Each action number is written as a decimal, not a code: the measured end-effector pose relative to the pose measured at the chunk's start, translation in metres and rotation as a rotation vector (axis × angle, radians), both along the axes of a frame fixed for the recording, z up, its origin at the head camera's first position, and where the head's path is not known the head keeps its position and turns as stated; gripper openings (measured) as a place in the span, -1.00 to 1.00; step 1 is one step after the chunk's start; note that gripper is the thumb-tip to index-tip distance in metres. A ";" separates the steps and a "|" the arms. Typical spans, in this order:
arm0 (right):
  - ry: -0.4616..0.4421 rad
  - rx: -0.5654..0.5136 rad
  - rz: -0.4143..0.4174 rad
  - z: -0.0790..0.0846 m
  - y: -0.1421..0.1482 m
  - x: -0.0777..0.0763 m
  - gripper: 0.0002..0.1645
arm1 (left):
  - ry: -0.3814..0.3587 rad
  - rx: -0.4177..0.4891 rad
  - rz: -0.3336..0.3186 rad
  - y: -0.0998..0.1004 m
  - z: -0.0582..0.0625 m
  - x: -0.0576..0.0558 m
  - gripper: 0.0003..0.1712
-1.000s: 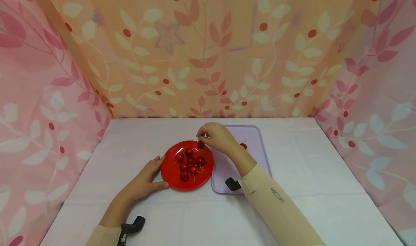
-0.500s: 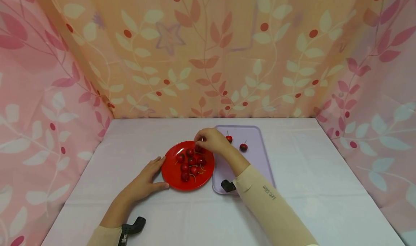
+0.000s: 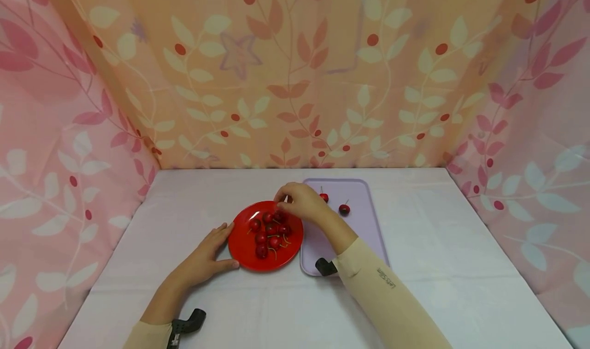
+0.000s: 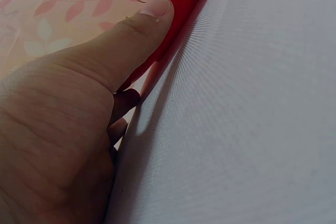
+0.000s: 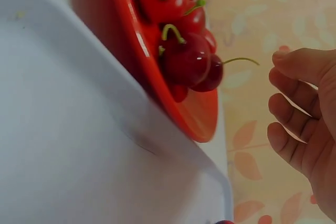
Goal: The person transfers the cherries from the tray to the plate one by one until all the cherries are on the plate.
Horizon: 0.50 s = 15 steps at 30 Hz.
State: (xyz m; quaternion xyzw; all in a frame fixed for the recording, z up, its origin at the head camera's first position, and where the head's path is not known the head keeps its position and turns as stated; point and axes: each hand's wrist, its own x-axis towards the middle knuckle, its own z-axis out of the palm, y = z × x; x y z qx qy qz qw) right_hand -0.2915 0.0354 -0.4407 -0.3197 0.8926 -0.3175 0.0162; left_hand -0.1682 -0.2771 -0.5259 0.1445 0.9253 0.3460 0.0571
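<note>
A red plate holds several dark red cherries with green stems. Against its left rim lies my left hand, fingers spread and thumb on the near edge; the left wrist view shows the thumb touching the rim. My right hand hovers over the plate's far right side. In the right wrist view its fingers are loosely bent and hold nothing. Just apart from them, a cherry rests on the plate, its stem pointing toward the thumb.
A pale lilac tray stands close to the plate's right side, partly under the right forearm. Two cherries are visible on it, one dark and one brighter. Patterned cloth walls the white table at back and sides.
The cherry that my right hand pinched above the plate has come down onto it, and the fingers have let go. That hand shifted slightly left and down. My left hand stays put.
</note>
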 end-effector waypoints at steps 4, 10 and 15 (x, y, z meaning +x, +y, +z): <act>0.037 -0.012 -0.007 0.008 0.008 0.008 -0.85 | 0.005 0.000 -0.003 0.000 -0.001 0.000 0.25; 0.092 -0.028 -0.014 0.020 0.023 0.023 -0.86 | 0.012 -0.002 -0.003 -0.001 -0.001 0.000 0.24; 0.132 -0.039 -0.024 0.031 0.040 0.031 -0.84 | 0.010 0.006 -0.004 0.000 0.000 0.000 0.24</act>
